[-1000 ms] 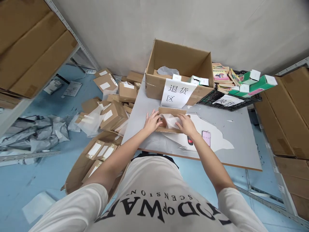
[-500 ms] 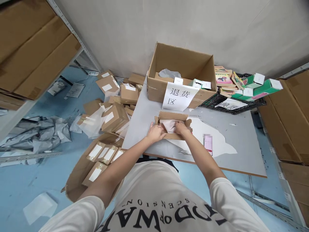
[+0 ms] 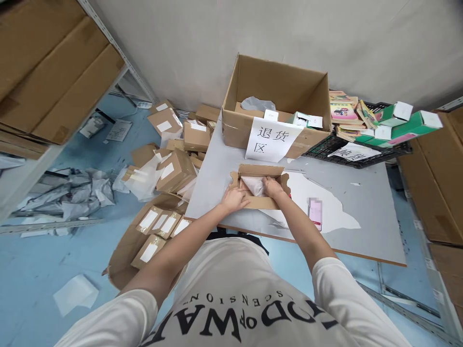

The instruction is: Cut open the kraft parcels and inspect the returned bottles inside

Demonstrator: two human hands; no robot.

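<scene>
My left hand (image 3: 234, 199) pins the near-left corner of the small open carton (image 3: 259, 187), fingers curled over its front wall so it stays put on the counter (image 3: 361, 202). My right hand (image 3: 272, 187) is inside the carton, fingers closed on the pale wrapped packet (image 3: 252, 184) lying in it; exact pinch is partly hidden by the knuckles. Carton sits at the counter's near-left part, flaps splayed open, torn edge on the right flap. It lies partly on a white torn sheet (image 3: 325, 205), probably peeled surface or paper, cannot tell which. Just right of my right forearm a pink phone-like slab (image 3: 315, 213) lies flat on that sheet, apart from the carton. Behind the carton stands a big open box (image 3: 278, 86) with a handwritten sign (image 3: 271, 140) taped on its front; small white boxes inside. Right of it a black crate (image 3: 361, 156) with books and green boxes (image 3: 405, 125) piled on top. Left of the counter, on the blue floor, a heap of labelled parcels (image 3: 173, 168) and grey bags (image 3: 72, 197). Nothing sits between my hands and the carton; the big box crowds the far side.
</scene>
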